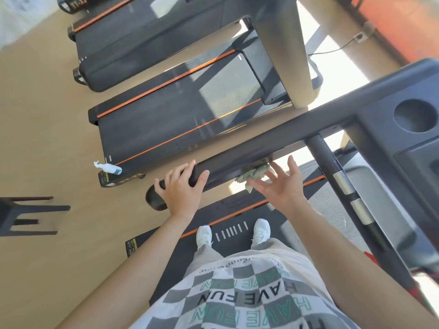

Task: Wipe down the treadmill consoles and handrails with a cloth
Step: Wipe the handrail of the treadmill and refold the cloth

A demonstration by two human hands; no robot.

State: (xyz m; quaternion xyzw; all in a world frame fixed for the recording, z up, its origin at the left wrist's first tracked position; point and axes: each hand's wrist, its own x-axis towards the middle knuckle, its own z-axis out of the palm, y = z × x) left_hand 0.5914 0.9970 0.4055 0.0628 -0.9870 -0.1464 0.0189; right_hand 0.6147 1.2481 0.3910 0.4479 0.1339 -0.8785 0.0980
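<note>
Against the inner face of the handrail [237,160], your right hand [281,184], fingers spread flat, presses the cloth [255,175]; your left hand [181,187] grips the rail's end. Risk: only fingertips pin the cloth, so it may slip free and drop onto the deck [240,222].

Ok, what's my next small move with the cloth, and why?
Probably slide the cloth along the handrail toward your left hand. Your right hand presses it flat-fingered against the rail's side, and your left hand grips the rail's end, steadying you for that stroke.
</note>
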